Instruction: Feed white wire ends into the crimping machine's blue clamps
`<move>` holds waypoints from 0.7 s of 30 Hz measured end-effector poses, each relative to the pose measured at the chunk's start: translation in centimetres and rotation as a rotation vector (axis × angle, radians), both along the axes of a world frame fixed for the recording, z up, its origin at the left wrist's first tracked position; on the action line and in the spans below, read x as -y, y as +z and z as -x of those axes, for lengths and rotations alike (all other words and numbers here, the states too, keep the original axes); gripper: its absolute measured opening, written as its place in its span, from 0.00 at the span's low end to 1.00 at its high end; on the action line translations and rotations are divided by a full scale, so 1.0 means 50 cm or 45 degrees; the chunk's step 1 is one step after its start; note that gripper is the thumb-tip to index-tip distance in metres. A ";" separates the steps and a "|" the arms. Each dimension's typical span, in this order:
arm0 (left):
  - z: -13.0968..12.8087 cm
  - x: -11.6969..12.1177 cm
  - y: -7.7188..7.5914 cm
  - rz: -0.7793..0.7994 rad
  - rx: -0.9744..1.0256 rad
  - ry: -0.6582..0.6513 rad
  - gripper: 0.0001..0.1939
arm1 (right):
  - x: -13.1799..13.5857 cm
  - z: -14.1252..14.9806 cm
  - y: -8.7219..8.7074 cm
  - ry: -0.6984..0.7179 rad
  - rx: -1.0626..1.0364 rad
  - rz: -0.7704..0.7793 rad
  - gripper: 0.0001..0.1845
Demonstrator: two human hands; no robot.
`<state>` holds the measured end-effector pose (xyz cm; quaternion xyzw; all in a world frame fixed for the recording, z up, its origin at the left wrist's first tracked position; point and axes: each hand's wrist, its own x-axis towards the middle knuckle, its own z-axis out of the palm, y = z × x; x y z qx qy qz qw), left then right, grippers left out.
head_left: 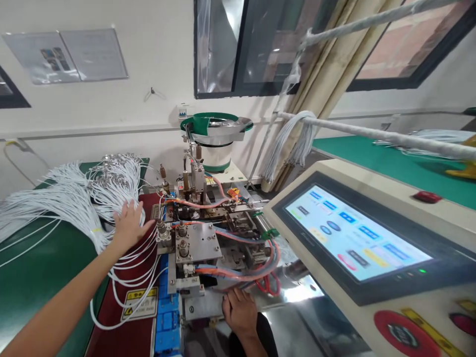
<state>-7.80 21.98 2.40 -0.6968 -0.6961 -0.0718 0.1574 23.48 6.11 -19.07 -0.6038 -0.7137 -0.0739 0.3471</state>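
Note:
My left hand reaches out over a large bundle of white cables with its fingers spread and thumb apart. It lies against the cables with no grip on them that I can see. Loops of the white cable run from the bundle towards a machine of metal blocks, fittings and coloured air tubes. My right hand is at the machine's front edge, below the orange and blue tubes. Its fingers are bent and pressed together; the tips and anything in them are hidden.
A control panel with a lit touchscreen and a red button stands close on the right. Behind the machine is a green-rimmed feeder bowl. More cables hang over a wrapped rail. A warning label lies on the dark red surface.

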 end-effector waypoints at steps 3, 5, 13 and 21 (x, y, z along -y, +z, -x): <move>0.004 0.048 -0.034 0.101 -0.032 -0.101 0.35 | 0.005 0.000 -0.007 0.015 0.009 0.005 0.14; 0.010 0.067 -0.050 0.121 0.022 -0.183 0.34 | 0.008 -0.001 -0.013 0.029 0.055 0.013 0.15; 0.033 0.073 -0.054 0.100 0.082 -0.252 0.22 | 0.008 -0.020 -0.046 0.084 0.265 -0.107 0.14; 0.045 0.072 -0.040 0.165 0.014 -0.248 0.19 | 0.009 -0.023 -0.052 0.093 0.296 -0.073 0.12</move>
